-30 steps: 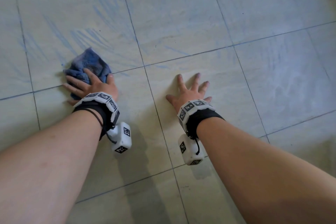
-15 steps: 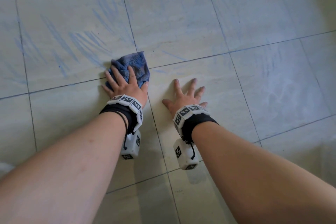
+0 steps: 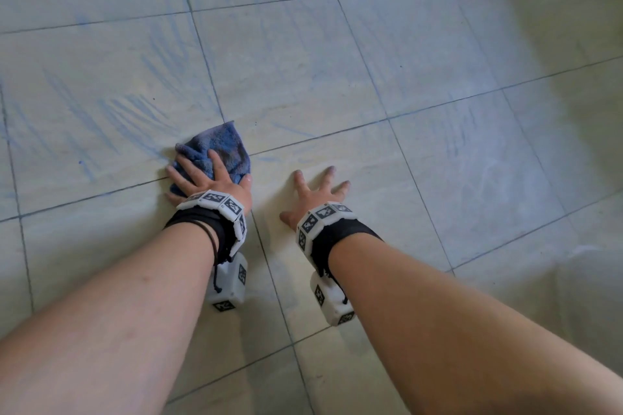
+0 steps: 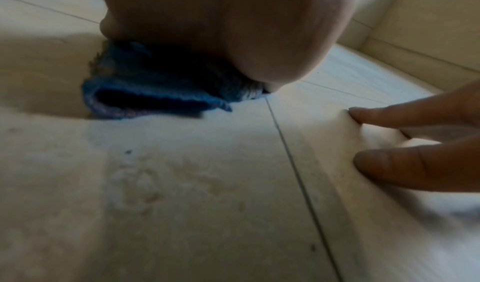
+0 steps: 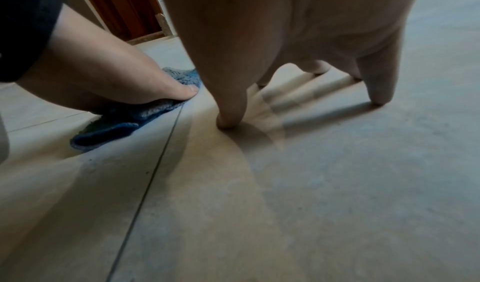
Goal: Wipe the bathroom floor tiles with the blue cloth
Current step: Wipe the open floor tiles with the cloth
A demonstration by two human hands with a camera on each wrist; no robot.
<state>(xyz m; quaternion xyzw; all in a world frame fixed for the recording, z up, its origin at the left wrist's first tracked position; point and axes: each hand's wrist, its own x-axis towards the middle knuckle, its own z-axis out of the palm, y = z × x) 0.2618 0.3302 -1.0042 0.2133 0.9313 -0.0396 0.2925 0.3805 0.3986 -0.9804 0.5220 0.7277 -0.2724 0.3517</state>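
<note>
On the floor tiles point(image 3: 438, 162), the left hand point(image 3: 209, 182) presses flat on the crumpled blue cloth point(image 3: 222, 145), fingers straight; just beside it, the right hand point(image 3: 317, 195) braces empty, fingers splayed wide

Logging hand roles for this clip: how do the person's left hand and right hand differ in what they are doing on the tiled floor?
The left hand presses flat on the crumpled blue terry cloth; the right hand rests on bare pale floor tile. The left hand covers a grout crossing; the right hand lies inside one tile, clear of the cloth. Both have straight, spread fingers.
</note>
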